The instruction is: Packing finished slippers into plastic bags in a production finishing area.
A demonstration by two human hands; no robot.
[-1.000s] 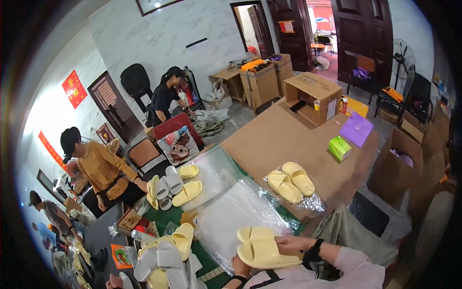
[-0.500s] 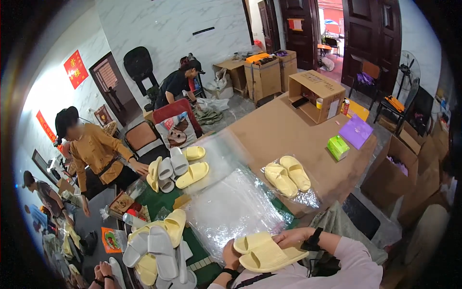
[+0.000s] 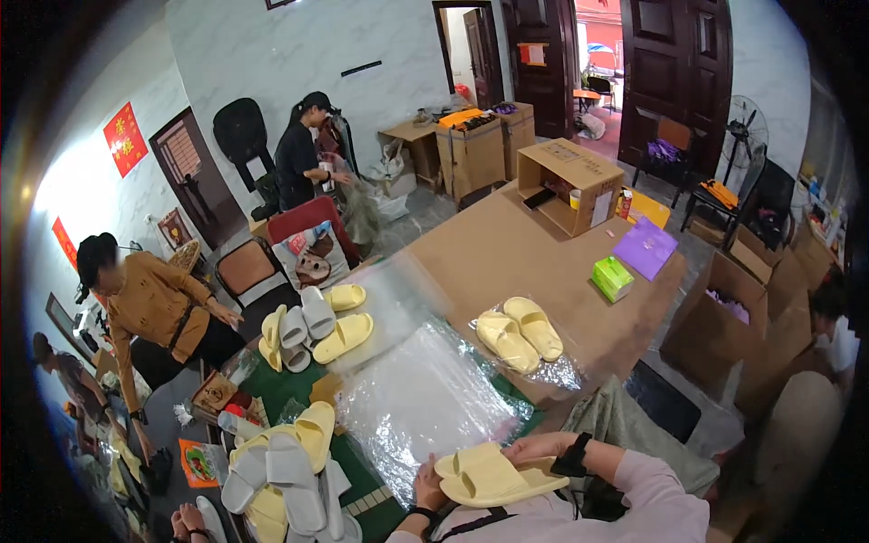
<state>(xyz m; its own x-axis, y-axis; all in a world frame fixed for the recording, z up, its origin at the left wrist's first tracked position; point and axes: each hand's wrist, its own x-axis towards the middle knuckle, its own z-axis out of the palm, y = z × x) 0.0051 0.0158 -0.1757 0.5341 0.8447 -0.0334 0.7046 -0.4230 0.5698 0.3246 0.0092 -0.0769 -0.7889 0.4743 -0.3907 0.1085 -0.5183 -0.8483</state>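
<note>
Head view: the pale yellow slippers point(image 3: 493, 484) are held as a pair, one partly covering the other, in front of the person's body at the near edge of the desk point(image 3: 475, 253). The left grip point(image 3: 429, 486) is located at the toe end and is closed on it; from where I stand, its fingertips are hidden. The right grip point(image 3: 540, 448) is located on the far side, just behind the strap, with the fingers bent against the footwear and partly concealed by it. The pair therefore spans the space between both grips, soles down, heels toward the person's right. Directly beyond the left grip lies a stack of clear plastic bags point(image 3: 421, 385), spread flat on the desk. Farther out, a second yellow pair point(image 3: 520, 333) rests on clear film. To the left of the bags, a heap of grey and yellow slippers point(image 3: 294, 475) sits near a green mat point(image 3: 373, 455). A smaller mixed group point(image 3: 319, 328) stands beyond the heap. A green packet point(image 3: 612, 280) and a purple packet point(image 3: 646, 246) occupy the far right corner.
</note>
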